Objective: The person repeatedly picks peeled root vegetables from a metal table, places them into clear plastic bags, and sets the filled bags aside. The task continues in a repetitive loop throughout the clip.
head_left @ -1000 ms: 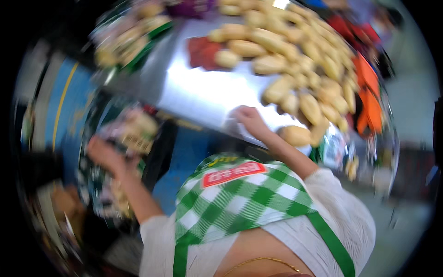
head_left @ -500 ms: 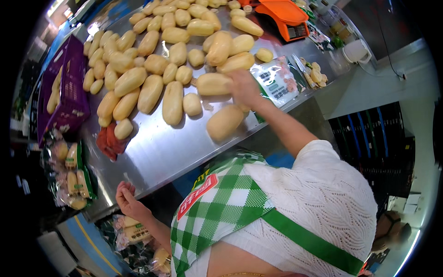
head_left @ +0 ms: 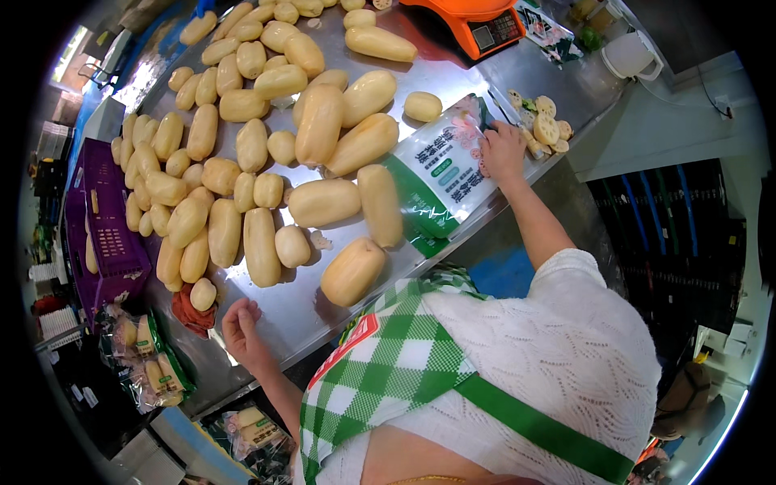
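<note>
On the metal table, my right hand (head_left: 504, 153) is at the upper right edge of a flat green-and-white plastic packaging bag (head_left: 444, 174). Its fingers are bent onto the bag; their tips are partly hidden. A peeled lotus root segment (head_left: 380, 205) stands lengthwise along the bag's left side, and another lotus root segment (head_left: 325, 202) lies just left of it. Nearer the front edge lies a thick lotus root segment (head_left: 353, 272). My left hand (head_left: 246, 335) hovers by the table's front edge with curled fingers, nothing visible in them, close to a red cloth (head_left: 194, 311).
Many lotus root segments (head_left: 222, 178) cover the table's left and far parts. An orange scale (head_left: 477, 24) stands at the back right, near cut lotus root pieces (head_left: 543, 128) and a white jug (head_left: 630, 56). A purple crate (head_left: 105, 226) and filled bags (head_left: 153, 360) are at left.
My right hand has let go of a lotus root segment, now beside the bag, and moved right onto the bag. The bag appears nearer the front edge. My left hand has moved toward the table.
</note>
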A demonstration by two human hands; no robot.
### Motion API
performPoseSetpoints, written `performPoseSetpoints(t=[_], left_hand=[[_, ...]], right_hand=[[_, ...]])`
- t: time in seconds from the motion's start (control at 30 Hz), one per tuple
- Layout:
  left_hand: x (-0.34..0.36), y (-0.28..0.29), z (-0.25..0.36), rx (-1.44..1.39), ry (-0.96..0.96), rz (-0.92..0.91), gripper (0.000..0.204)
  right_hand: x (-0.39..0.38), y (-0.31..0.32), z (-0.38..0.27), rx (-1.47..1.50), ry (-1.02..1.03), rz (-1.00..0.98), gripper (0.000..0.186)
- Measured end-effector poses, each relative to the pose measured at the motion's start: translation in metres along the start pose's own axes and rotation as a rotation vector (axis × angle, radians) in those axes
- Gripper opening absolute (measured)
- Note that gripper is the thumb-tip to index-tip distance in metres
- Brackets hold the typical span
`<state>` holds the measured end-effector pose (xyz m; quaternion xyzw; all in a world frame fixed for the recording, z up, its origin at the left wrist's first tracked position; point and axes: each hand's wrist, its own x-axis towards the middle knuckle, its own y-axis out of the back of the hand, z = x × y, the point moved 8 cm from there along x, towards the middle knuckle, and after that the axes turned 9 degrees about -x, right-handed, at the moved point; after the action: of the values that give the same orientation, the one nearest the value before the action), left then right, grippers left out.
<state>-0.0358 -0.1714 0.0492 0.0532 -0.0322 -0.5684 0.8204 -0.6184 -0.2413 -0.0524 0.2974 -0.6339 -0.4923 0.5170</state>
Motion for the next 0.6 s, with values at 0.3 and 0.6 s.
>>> performPoseSetpoints(t=[0.3,0.6], left_hand=[[-0.006,-0.043,0.0,-0.018,0.009,-0.176,0.015],[-0.009,-0.051,0.032,-0.121,-0.182,-0.284,0.01]], right_hand=[[0.025,0.045,0.01,0.245,-0.127,0.015,0.012],[0.071,0.159,-0.022,1.427,-0.284,0.192,0.024]])
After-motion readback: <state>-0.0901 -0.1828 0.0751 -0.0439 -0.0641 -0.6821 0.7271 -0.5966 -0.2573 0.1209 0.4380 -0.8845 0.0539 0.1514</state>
